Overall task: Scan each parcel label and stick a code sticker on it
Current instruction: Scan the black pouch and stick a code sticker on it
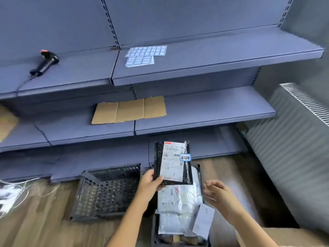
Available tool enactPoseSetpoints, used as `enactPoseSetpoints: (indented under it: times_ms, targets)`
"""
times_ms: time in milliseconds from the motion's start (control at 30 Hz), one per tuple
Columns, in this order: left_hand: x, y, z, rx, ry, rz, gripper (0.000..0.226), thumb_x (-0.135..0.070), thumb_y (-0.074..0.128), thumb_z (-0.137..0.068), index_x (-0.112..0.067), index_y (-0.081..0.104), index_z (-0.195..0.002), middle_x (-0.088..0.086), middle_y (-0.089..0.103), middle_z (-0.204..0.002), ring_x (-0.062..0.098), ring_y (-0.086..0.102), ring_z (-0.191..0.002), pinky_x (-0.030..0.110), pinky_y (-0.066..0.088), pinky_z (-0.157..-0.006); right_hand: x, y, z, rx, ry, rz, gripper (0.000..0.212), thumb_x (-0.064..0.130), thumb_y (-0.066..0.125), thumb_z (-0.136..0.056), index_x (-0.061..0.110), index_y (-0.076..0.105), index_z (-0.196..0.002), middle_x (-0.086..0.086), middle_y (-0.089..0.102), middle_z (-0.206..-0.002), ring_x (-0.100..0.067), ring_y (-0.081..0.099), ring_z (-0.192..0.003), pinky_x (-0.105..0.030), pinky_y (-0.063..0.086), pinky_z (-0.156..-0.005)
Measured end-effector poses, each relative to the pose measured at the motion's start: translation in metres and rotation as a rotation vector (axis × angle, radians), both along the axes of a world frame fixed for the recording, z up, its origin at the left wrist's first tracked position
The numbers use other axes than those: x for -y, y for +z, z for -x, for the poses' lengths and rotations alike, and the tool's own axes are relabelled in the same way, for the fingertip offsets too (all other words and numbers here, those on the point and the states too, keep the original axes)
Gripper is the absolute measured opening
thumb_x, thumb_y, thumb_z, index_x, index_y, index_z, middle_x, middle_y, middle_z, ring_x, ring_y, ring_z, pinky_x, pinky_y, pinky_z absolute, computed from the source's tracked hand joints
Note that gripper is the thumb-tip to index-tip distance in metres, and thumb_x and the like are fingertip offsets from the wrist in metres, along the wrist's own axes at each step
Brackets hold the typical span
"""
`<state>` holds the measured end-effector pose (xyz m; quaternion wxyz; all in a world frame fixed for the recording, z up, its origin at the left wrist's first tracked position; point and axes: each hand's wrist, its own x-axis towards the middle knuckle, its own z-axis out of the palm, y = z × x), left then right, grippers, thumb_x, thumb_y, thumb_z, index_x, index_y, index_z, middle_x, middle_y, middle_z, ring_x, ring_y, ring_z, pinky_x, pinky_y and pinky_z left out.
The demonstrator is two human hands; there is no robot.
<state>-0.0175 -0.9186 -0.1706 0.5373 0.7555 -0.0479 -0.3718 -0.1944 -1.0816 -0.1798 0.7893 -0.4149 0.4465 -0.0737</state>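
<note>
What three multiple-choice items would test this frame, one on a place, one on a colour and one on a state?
1. Where does the scanner lie?
A. on the floor
B. on the upper shelf
C. in a crate

2. What colour is the parcel that the left hand holds?
A. black
B. brown
C. white

3. What is the right hand doing?
A. gripping a sticker sheet
B. pressing on a box
C. holding nothing

Answers:
1 B: the scanner rests on the left part of that shelf.
2 A: black wrap shows around the parcel's white label.
3 C: the fingers are loosely curled with nothing between them.
</note>
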Motion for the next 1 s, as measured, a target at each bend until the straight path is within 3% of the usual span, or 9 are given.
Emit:
enactPoseSetpoints:
  times_ms: [67, 200, 367, 500, 600, 667, 733, 800, 1000]
  targets:
    - [-0.008, -0.034, 0.005, -0.05, 0.051, -0.06, 0.012, -0.003, 0.055, -0.092, -0.009, 0.056, -0.103, 0.007, 0.062, -0.112, 0.018, 0.064, -0.089, 0.027, 0.056, -0.073, -0.01, -0.036, 0.007, -0.076, 0.046, -0.049, 0.019, -0.004, 0.052, -0.09, 0.01, 0.053, -0.078, -0.001, 0.056, -0.06, -0.011, 0.057, -0.051, -0.026, 0.045, -0.061]
    - [-0.014, -0.13, 0.018, -0.174, 0.13, -0.207, 0.051, -0.006, 0.058, -0.092, -0.001, 0.038, -0.139, 0.018, 0.047, -0.136, 0.023, 0.061, -0.096, 0.018, 0.055, -0.062, -0.035, -0.104, 0.012, -0.185, 0.106, -0.135, 0.025, -0.009, 0.058, -0.085, 0.008, 0.047, -0.072, -0.004, 0.049, -0.051, -0.012, 0.048, -0.042, -0.02, 0.039, -0.045]
    - [-0.004, -0.247, 0.032, -0.291, 0.122, -0.269, 0.025, 0.001, 0.055, -0.092, -0.008, 0.045, -0.113, 0.005, 0.054, -0.094, 0.008, 0.056, -0.065, 0.013, 0.045, -0.047, -0.046, -0.195, 0.015, -0.244, 0.137, -0.144, 0.025, -0.016, 0.06, -0.079, 0.001, 0.048, -0.065, -0.015, 0.05, -0.053, -0.018, 0.045, -0.045, -0.026, 0.032, -0.051]
    - [-0.003, -0.331, 0.037, -0.331, 0.101, -0.343, 0.05, -0.003, 0.057, -0.092, 0.001, 0.038, -0.138, 0.018, 0.045, -0.13, 0.019, 0.051, -0.095, 0.022, 0.05, -0.064, -0.046, -0.26, 0.018, -0.282, 0.123, -0.183, 0.027, -0.017, 0.065, -0.074, -0.001, 0.048, -0.063, -0.017, 0.05, -0.052, -0.02, 0.045, -0.049, -0.028, 0.03, -0.055]
    - [-0.003, -0.379, 0.036, -0.267, 0.052, -0.382, 0.056, -0.005, 0.057, -0.092, -0.001, 0.034, -0.142, 0.012, 0.04, -0.14, 0.02, 0.046, -0.117, 0.037, 0.051, -0.092, -0.043, -0.306, 0.021, -0.324, 0.158, -0.102, 0.027, -0.016, 0.067, -0.074, -0.001, 0.048, -0.062, -0.016, 0.051, -0.054, -0.021, 0.048, -0.053, -0.03, 0.033, -0.057]
    - [-0.004, -0.41, 0.035, -0.247, 0.035, -0.402, 0.046, -0.006, 0.059, -0.09, -0.004, 0.045, -0.134, 0.005, 0.048, -0.127, 0.022, 0.053, -0.11, 0.043, 0.05, -0.094, -0.042, -0.332, 0.024, -0.345, 0.162, -0.092, 0.027, -0.015, 0.066, -0.075, 0.0, 0.047, -0.063, -0.016, 0.051, -0.054, -0.02, 0.047, -0.05, -0.029, 0.034, -0.056]
    - [-0.008, -0.447, 0.037, -0.216, 0.032, -0.414, 0.021, -0.008, 0.064, -0.087, -0.014, 0.059, -0.107, 0.004, 0.06, -0.109, 0.027, 0.06, -0.099, 0.052, 0.051, -0.089, -0.04, -0.353, 0.028, -0.354, 0.155, -0.102, 0.028, -0.013, 0.063, -0.079, 0.001, 0.045, -0.063, -0.014, 0.047, -0.052, -0.018, 0.044, -0.047, -0.026, 0.033, -0.051]
    - [-0.015, -0.49, 0.042, -0.196, 0.046, -0.438, 0.018, -0.008, 0.068, -0.083, -0.024, 0.058, -0.083, 0.005, 0.067, -0.092, 0.03, 0.065, -0.089, 0.057, 0.052, -0.082, -0.04, -0.369, 0.032, -0.341, 0.108, -0.151, 0.029, -0.015, 0.058, -0.083, 0.002, 0.043, -0.064, -0.012, 0.043, -0.048, -0.017, 0.039, -0.043, -0.023, 0.033, -0.045]
    - [0.006, -0.471, 0.055, -0.043, 0.081, -0.557, 0.01, -0.011, 0.064, -0.086, -0.014, 0.055, -0.082, 0.006, 0.066, -0.08, 0.026, 0.064, -0.074, 0.031, 0.049, -0.061, -0.043, -0.391, 0.036, -0.36, 0.011, -0.235, 0.027, -0.019, 0.052, -0.085, 0.001, 0.043, -0.068, -0.011, 0.041, -0.047, -0.015, 0.037, -0.038, -0.019, 0.031, -0.035]
